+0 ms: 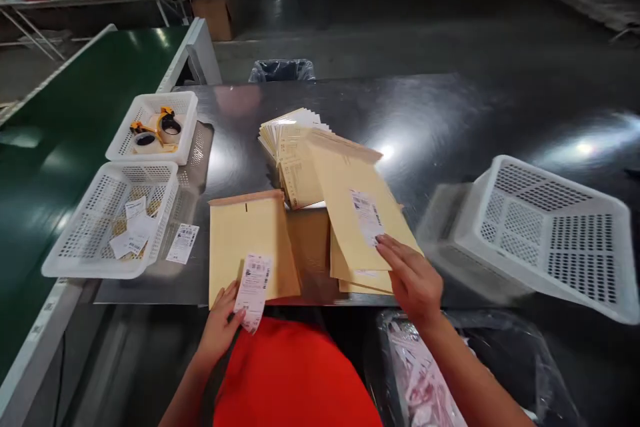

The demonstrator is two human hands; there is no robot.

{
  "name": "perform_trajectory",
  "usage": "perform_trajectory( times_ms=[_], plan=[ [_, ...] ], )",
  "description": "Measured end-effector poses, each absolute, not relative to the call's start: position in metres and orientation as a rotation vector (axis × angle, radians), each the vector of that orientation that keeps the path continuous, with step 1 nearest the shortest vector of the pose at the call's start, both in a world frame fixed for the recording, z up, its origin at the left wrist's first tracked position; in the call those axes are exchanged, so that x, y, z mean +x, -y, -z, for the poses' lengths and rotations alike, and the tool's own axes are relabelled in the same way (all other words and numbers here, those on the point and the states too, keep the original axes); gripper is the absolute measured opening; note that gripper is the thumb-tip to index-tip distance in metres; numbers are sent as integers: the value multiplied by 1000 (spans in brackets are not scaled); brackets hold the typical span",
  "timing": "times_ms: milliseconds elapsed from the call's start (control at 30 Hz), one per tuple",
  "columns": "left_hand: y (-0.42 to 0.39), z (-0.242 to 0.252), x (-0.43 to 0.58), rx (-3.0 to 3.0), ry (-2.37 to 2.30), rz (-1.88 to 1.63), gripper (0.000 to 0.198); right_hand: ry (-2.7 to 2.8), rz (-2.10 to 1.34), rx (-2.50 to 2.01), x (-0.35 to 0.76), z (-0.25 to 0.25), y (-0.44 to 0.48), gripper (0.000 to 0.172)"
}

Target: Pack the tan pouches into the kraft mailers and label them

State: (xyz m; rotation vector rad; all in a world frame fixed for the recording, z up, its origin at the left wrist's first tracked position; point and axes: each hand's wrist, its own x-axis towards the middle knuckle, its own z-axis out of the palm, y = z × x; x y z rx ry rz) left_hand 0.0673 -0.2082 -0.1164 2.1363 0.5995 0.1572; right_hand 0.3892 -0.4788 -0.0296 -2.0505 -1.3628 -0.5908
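My left hand (223, 321) pinches the lower edge of a printed shipping label (254, 285), which lies partly over a yellow padded envelope (225, 230) in front of me. My right hand (414, 280) is closed on the lower right part of another padded envelope (345, 193), with its thumb out of sight. That envelope is tilted and bears a white label (367, 213). Beneath it are more envelopes (363, 281) at the table's front edge. A fanned stack of envelopes (299, 170) lies behind, next to a brown cardboard surface (309, 247).
Left on the dark table (350, 100) are a white basket (113, 213) with labels and another basket (190, 113) with tape dispensers (160, 130). A loose label (183, 243) lies nearby. A tilted white basket (550, 233) is right, a green conveyor (55, 113) far left, a lined bin (425, 373) below.
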Motion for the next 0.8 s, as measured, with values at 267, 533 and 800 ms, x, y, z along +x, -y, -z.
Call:
perform_trajectory(
  times_ms=[267, 533, 800],
  plan=[
    [219, 82, 71, 1946, -594, -303, 35, 1370, 305, -2298, 385, 145, 509, 30],
    [253, 65, 82, 1868, -556, -182, 31, 784, -660, -1506, 290, 16, 337, 21],
    [226, 50, 111, 1300, -801, -451, 37, 997, -674, -1578, 250, 15, 325, 11]
  ],
)
